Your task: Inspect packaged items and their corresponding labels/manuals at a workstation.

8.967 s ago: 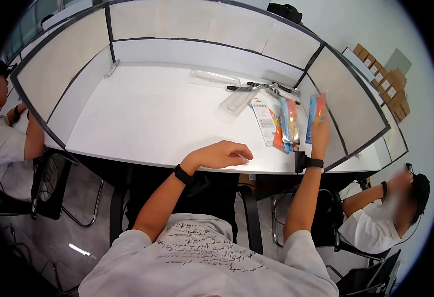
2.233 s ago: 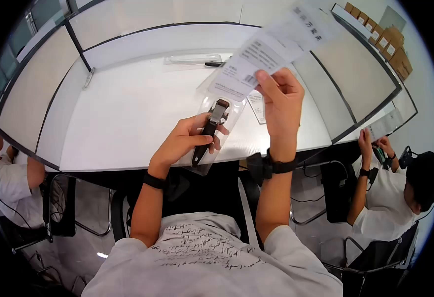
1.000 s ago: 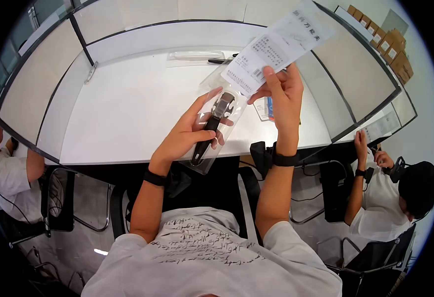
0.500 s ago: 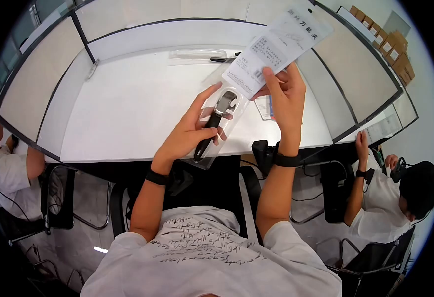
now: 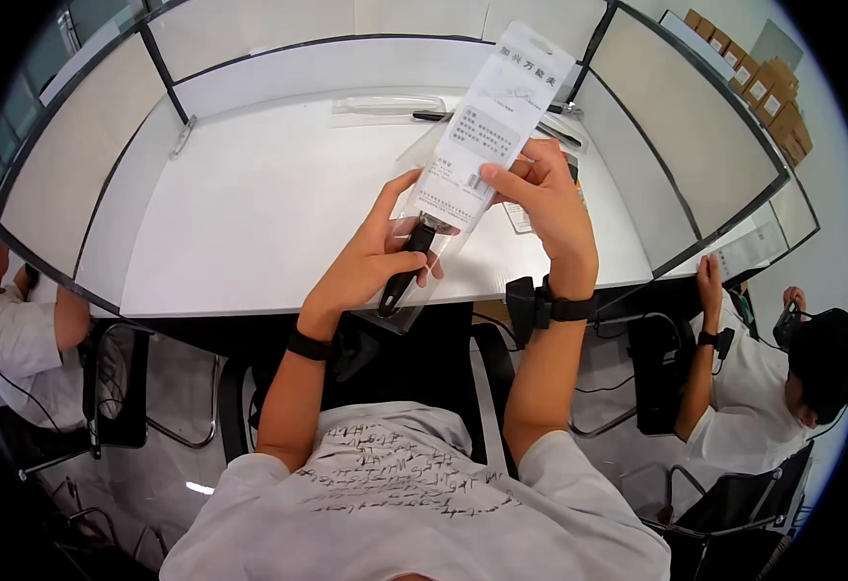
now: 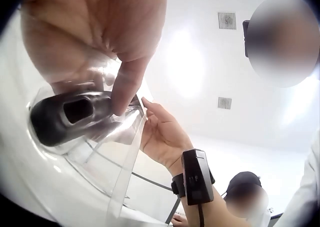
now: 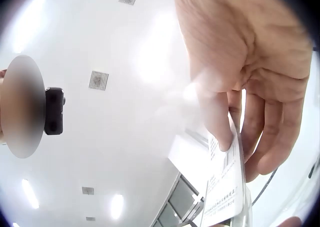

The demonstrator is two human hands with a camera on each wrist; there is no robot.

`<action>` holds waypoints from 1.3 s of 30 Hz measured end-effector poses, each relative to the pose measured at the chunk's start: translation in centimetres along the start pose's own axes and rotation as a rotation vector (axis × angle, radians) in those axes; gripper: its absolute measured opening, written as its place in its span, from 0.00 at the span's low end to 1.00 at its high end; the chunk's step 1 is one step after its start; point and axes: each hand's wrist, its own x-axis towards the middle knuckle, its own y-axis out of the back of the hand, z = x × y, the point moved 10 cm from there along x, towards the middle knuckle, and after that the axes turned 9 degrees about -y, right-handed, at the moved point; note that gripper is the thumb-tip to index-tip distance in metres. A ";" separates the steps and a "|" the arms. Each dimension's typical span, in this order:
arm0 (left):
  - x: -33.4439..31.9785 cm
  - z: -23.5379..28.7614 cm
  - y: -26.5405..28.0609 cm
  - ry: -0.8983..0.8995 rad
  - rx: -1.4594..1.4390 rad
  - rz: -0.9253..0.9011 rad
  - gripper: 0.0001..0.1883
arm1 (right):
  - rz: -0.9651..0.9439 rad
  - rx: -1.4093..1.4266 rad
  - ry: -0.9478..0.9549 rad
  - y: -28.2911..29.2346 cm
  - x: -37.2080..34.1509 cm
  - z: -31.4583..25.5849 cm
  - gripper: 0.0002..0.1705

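My left hand (image 5: 361, 261) holds a clear plastic blister tray (image 5: 403, 322) with a black-handled clamp (image 5: 407, 271) inside it. Its thumb presses on the black handle, with the other fingers behind the tray. In the left wrist view the handle's end (image 6: 45, 123) shows an oblong hole. Between thumb and fingers, my right hand (image 5: 552, 215) pinches a white printed backing card (image 5: 487, 126). The card slants over the tray's upper part and hides most of the clamp's metal head. In the right wrist view the card (image 7: 222, 189) is seen nearly edge-on beneath the thumb.
Behind the card, a clear plastic package (image 5: 385, 108) and black-handled tools (image 5: 431, 116) lie on the white table (image 5: 240, 213). A printed card (image 5: 517, 219) lies partly behind my right hand. Partition panels (image 5: 318, 60) enclose the table; another person (image 5: 753, 397) sits to the right.
The packets seen earlier in my right hand are out of it. Lately the backing card has come left and down over the tray, covering the clamp's metal head. My left hand has barely moved.
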 end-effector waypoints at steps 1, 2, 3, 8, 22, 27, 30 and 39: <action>0.0 -0.4 0.1 0.011 0.010 0.002 0.50 | -0.018 0.010 -0.005 0.0 0.1 0.3 0.22; 0.0 -0.7 0.2 0.019 0.020 0.005 0.49 | -0.039 0.018 -0.008 -0.1 0.1 0.4 0.21; 0.0 -0.9 0.2 0.022 0.014 0.014 0.47 | -0.027 -0.009 -0.024 0.1 0.1 0.6 0.19; 0.1 -1.1 0.1 0.031 0.057 0.003 0.47 | -0.113 -0.058 -0.078 -0.5 0.1 1.2 0.19; 0.2 -1.6 0.2 0.062 0.108 -0.009 0.48 | -0.009 -0.063 -0.076 0.3 0.5 1.4 0.22; 0.1 -1.5 -0.1 0.000 0.174 -0.032 0.41 | -0.018 -0.112 -0.145 -0.2 0.1 1.3 0.24; 0.5 -1.9 -0.4 0.036 0.071 -0.011 0.31 | -0.050 -0.194 -0.100 -0.2 0.3 1.2 0.25; 0.0 -3.1 -0.8 0.102 0.037 -0.021 0.23 | 0.378 0.043 0.056 4.5 -0.6 -1.1 0.42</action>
